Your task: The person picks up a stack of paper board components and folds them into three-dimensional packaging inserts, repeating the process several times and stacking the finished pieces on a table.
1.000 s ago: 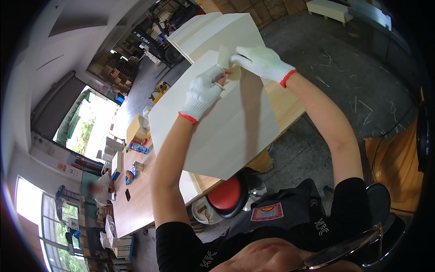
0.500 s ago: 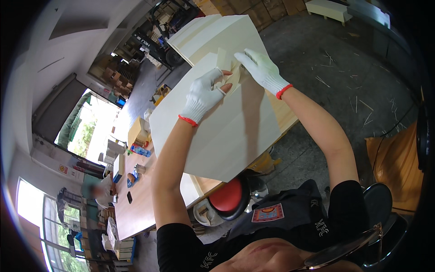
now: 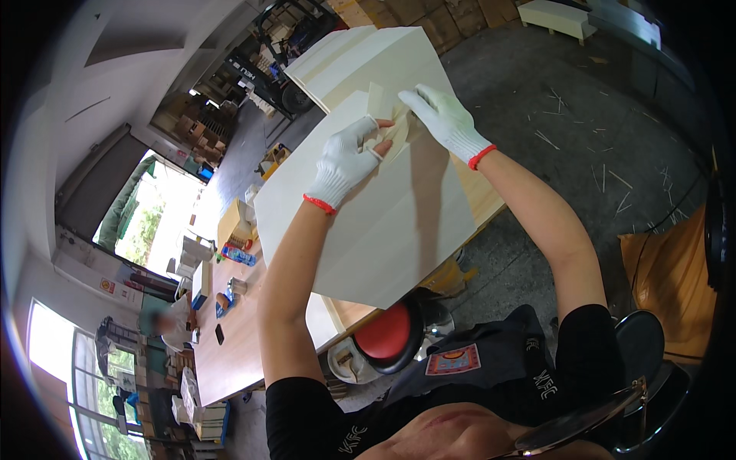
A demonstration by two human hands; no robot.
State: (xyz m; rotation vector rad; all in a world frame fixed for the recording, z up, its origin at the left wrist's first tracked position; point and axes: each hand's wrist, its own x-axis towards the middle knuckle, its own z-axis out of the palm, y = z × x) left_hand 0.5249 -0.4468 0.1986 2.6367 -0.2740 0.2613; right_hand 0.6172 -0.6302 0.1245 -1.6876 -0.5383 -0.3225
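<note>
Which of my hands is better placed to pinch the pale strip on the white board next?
Your left hand, I'd say: two bare fingertips show past its white glove, apart and close to the pale strip. Your right hand is also near, but its visible fingers are gloved.

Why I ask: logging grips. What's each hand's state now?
Left hand: half-curled at a pale strip; whether it grips can't be told.
Right hand: fairly straight; any hold can't be told.
</note>
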